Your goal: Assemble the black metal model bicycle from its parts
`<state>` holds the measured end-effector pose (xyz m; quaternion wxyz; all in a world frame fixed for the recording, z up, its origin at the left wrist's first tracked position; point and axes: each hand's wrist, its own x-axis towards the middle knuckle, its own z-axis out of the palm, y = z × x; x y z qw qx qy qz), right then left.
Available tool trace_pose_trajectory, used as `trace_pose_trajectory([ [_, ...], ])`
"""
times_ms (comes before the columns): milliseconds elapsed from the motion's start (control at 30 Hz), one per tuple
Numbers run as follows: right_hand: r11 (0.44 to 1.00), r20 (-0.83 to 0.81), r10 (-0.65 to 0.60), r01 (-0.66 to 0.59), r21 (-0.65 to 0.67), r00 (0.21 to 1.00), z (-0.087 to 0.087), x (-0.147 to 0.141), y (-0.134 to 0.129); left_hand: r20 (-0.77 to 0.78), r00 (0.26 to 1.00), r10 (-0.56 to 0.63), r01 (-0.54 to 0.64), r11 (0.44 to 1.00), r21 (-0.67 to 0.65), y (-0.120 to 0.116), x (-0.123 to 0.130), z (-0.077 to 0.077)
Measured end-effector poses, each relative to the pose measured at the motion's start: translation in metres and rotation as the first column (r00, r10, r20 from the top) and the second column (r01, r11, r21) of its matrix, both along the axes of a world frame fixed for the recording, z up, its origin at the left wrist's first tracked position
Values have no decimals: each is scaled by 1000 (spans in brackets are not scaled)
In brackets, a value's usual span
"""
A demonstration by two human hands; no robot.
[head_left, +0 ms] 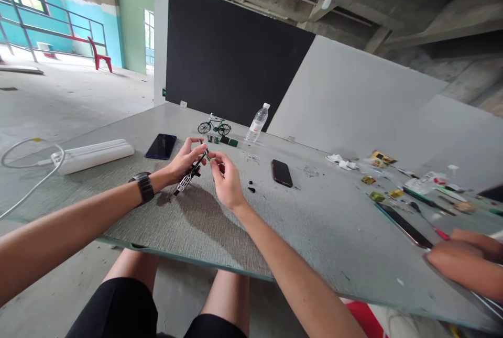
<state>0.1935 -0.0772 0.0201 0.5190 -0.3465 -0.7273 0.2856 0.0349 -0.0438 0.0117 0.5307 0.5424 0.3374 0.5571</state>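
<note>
My left hand (pixel 188 159), with a black watch on its wrist, holds a small black and silver model frame (pixel 187 180) tilted above the grey table (pixel 157 225). The frame's lower end is near the tabletop. My right hand (pixel 226 178) is closed in a pinch at the frame's upper end, close to the left fingertips. What exactly the right fingertips grip is too small to make out. Beyond the hands stands a green model bicycle (pixel 214 126), with small green and black pieces (pixel 228 141) in front of it.
Around my hands are a dark phone (pixel 161 146), another phone (pixel 282 173), a water bottle (pixel 258 124), small black parts (pixel 251 189) and a white power strip (pixel 94 155) with a cable. Another person's hands (pixel 463 259) rest at the right, near a tablet-like device (pixel 404 226) and scattered parts.
</note>
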Motion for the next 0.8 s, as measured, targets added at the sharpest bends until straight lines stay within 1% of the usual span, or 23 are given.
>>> trace_pose_trajectory([
  [133,999,-28,17,-18,-30,999,-4,1,2,-31,999,7,-6,999,37,6,-2,-6],
  [233,995,-84,21,-29,-91,996,-9,1,6,-23,1000,12,-11,998,56,8,-2,-9],
  [333,988,-126,31,-49,-145,992,-10,1,8,-20,1000,11,-10,998,69,8,-1,-9],
  [467,990,-114,50,-65,-127,992,-7,1,6,-15,999,38,-37,997,70,4,0,-5],
  [567,992,-114,41,-54,-115,993,-6,1,6,-13,999,45,-44,997,70,3,0,-3],
  [633,990,-115,40,-55,-133,993,-7,1,7,-3,1000,27,-26,996,83,3,0,-4],
  [733,982,-133,70,-92,-164,989,-9,0,7,21,1000,2,-5,991,132,5,1,-6],
  [800,983,-141,77,-99,-155,987,-10,-1,6,20,1000,9,-11,988,154,6,1,-8],
])
